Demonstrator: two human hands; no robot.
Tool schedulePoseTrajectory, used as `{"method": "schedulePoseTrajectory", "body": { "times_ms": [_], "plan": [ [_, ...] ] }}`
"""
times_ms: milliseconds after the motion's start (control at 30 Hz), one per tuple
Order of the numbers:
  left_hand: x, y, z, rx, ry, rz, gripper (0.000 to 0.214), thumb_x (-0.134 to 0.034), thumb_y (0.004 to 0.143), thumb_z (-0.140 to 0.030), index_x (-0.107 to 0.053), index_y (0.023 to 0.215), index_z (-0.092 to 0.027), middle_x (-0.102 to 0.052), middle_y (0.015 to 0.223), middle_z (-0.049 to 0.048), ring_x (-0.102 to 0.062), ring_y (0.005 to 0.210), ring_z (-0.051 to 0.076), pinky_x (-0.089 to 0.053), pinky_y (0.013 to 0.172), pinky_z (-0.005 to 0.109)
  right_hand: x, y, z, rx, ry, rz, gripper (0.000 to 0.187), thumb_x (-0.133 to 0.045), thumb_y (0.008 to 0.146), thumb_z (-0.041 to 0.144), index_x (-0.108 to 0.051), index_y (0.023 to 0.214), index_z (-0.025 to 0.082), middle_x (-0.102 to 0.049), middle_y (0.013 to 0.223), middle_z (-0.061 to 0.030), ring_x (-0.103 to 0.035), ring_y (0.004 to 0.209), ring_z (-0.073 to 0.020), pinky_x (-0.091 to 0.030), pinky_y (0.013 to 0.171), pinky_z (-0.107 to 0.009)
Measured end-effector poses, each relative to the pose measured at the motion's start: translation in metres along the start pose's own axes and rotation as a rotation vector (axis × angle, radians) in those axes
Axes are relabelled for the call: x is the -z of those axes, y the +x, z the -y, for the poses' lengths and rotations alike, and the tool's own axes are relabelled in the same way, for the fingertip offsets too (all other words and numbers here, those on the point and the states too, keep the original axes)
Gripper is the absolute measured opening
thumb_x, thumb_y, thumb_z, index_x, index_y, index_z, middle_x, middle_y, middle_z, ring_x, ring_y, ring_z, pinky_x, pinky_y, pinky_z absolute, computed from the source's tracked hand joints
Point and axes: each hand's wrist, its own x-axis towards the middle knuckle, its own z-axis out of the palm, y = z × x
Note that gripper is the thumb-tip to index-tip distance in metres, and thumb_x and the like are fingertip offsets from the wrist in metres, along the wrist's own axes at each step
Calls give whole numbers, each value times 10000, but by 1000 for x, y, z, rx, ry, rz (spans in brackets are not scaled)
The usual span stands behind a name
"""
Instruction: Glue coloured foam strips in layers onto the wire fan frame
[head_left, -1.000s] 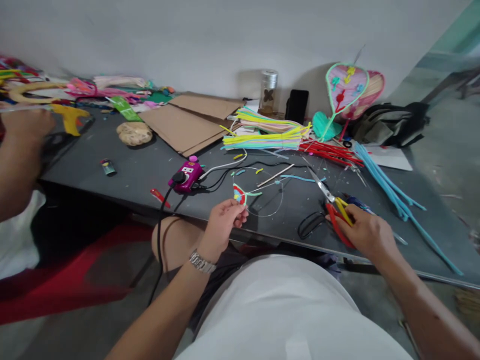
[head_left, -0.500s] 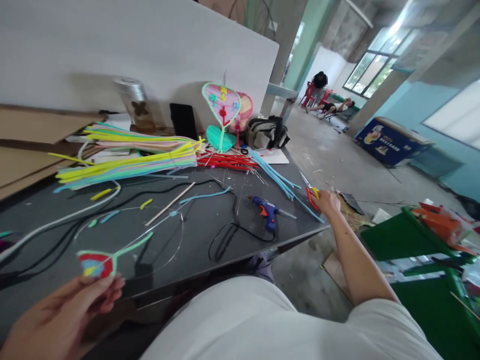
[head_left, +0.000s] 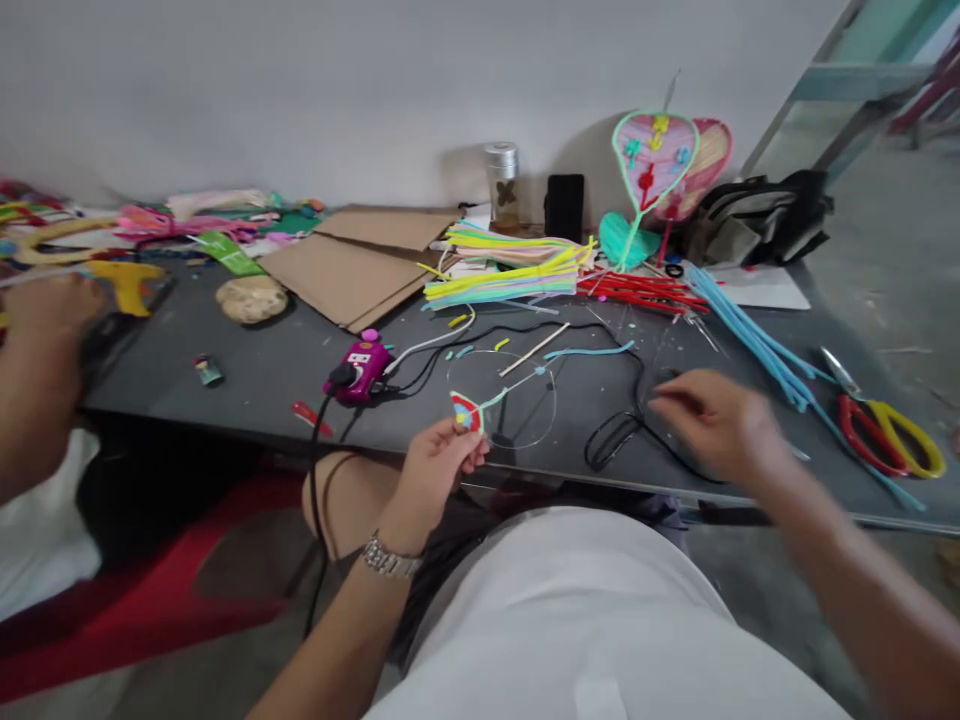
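Observation:
My left hand [head_left: 442, 465] pinches a small fan-shaped pipe-cleaner piece [head_left: 466, 412], striped red, blue and yellow with a pale green edge. A green stem runs from it over a thin clear hoop [head_left: 555, 405] on the table. Blurred by motion, my right hand [head_left: 709, 415] is over the spot where the blue glue gun lay and hides most of it; whether its fingers touch the gun I cannot tell. Right of it, red-and-yellow-handled scissors [head_left: 892, 435] lie at the table edge, beside light blue pipe cleaners [head_left: 757, 345].
Bundles of yellow and pastel pipe cleaners [head_left: 502, 280] and red ones [head_left: 652, 290] lie behind. A decorated fan [head_left: 656, 165], phone [head_left: 564, 207], bottle [head_left: 502, 185] and bag [head_left: 757, 220] stand by the wall. Left are a purple power socket [head_left: 358, 368] and another person's hand [head_left: 56, 305] near a yellow glue gun [head_left: 127, 285].
The view has swung left. My right hand has let go of the scissors, now on the table, and moved left towards the glue gun. My left hand still holds the fan-shaped piece.

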Motion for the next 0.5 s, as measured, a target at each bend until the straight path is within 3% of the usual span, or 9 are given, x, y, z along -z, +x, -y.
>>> {"method": "schedulePoseTrajectory", "body": {
  "times_ms": [100,200,333,433,500],
  "plan": [
    [-4,-4,0,-6,-20,27,203,-756,706,-338,-660,696,-160,-657,659,12,-522,550,90,-415,521,201,-42,36,57,290,41,128,186,-619,996,330,-716,1013,172,-743,999,-116,-679,952,-243,-531,831,-367],
    [-7,-6,1,-6,-29,62,184,-735,720,-330,-656,719,-165,-659,666,7,-523,551,91,-422,531,205,-82,83,90,359,-4,259,141,-578,981,171,-708,1036,158,-733,1056,-132,-662,966,-235,-491,817,-337],
    [-6,-8,3,-20,-10,91,167,-717,728,-319,-666,734,-160,-661,668,4,-530,562,87,-399,533,192,-113,128,92,357,116,492,322,-666,879,65,-680,1186,163,-719,1235,-124,-667,1040,-214,-457,810,-290],
    [-3,-6,6,4,-14,85,211,-719,750,-358,-682,731,-151,-661,667,12,-548,580,94,-417,555,197,-122,140,86,336,193,648,180,-695,880,116,-731,1042,187,-769,1047,-68,-674,923,-188,-408,748,-265],
    [0,-3,8,22,-34,65,317,-696,792,-451,-693,716,-143,-661,664,29,-569,590,109,-426,555,209,-123,140,85,340,236,683,96,-679,887,125,-741,913,193,-762,905,-39,-657,837,-170,-375,710,-256]
  ]
}}
